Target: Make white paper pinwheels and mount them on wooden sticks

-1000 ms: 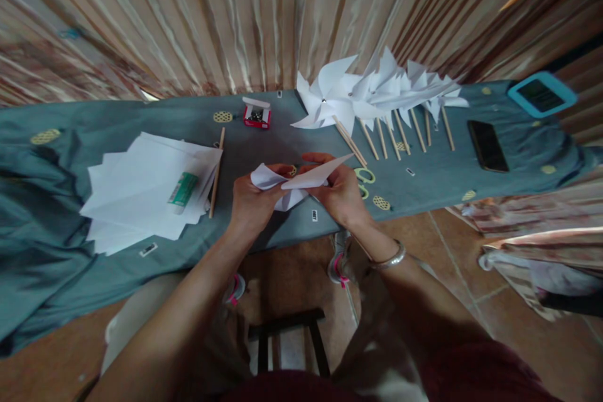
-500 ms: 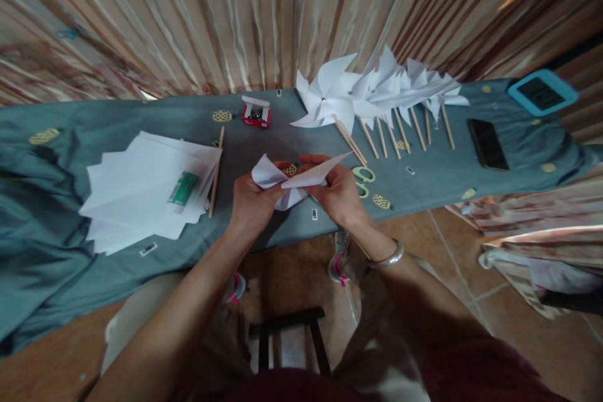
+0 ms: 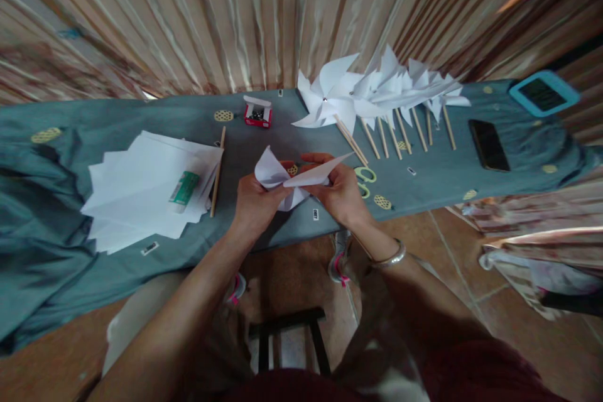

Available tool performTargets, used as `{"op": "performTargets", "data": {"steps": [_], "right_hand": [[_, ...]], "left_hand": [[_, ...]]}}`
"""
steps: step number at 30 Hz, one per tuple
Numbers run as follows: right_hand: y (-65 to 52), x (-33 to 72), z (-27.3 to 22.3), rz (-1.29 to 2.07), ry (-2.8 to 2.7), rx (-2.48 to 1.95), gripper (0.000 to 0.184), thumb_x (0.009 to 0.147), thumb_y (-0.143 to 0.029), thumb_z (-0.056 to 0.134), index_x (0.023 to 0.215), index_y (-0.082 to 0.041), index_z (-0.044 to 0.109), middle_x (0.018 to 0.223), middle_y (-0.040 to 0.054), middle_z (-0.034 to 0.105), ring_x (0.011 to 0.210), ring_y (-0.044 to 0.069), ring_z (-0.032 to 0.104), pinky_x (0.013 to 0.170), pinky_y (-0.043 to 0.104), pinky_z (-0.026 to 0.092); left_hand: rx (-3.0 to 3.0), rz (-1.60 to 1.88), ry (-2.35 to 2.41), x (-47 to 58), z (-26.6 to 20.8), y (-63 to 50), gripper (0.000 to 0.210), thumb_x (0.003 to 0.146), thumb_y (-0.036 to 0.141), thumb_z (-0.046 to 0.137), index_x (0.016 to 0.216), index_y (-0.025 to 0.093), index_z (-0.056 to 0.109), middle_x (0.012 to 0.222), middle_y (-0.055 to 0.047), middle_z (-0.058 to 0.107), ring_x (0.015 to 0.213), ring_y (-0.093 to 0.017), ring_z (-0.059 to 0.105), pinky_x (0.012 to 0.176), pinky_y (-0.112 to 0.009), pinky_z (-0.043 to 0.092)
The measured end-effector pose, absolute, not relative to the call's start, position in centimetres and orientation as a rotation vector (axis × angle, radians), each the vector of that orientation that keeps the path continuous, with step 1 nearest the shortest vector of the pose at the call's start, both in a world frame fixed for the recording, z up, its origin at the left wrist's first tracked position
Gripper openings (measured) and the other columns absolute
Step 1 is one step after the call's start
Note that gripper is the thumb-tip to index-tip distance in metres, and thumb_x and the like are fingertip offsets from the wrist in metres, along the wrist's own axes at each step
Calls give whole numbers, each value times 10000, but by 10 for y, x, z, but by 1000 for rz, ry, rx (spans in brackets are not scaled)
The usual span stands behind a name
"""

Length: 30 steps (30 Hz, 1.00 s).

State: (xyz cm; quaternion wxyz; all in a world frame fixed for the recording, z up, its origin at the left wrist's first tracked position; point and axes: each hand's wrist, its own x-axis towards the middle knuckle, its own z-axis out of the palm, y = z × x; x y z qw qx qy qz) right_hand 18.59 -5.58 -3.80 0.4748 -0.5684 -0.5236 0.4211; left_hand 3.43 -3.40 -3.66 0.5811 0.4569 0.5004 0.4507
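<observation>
Between my hands, over the front of the cloth-covered table, is a white paper pinwheel [image 3: 308, 177] with its blades bent inward. My left hand [image 3: 257, 204] pinches its left side, the thumb pressed near the centre. On the other side my right hand [image 3: 343, 195] grips the paper, partly covered by a raised blade. The fingers beneath the paper are hidden. Just right of my right hand lie scissors with light green handles [image 3: 364, 181], their blades out of sight.
Finished pinwheels [image 3: 336, 91] on wooden sticks lie in a row at the back. Left are a stack of white paper [image 3: 127, 182], a glue stick [image 3: 183, 191] and a wooden stick [image 3: 217, 173]. A red box [image 3: 257, 114] holds small metal pieces. A phone [image 3: 488, 146] lies right.
Both hands keep their hold on the paper. The left blade stands slightly higher and more curled; the whole view has shifted a little.
</observation>
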Motion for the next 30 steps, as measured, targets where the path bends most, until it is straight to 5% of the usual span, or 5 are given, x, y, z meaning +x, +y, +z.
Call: {"op": "performTargets", "data": {"steps": [30], "right_hand": [[-53, 189, -35, 1128, -1214, -1351, 514, 641, -325, 766, 1097, -168, 588, 904, 55, 714, 837, 218, 680, 699, 338, 556]], "left_hand": [[887, 1024, 1172, 34, -32, -35, 424, 461, 197, 797, 877, 143, 738, 804, -47, 753, 793, -242, 694, 753, -341, 544]]}}
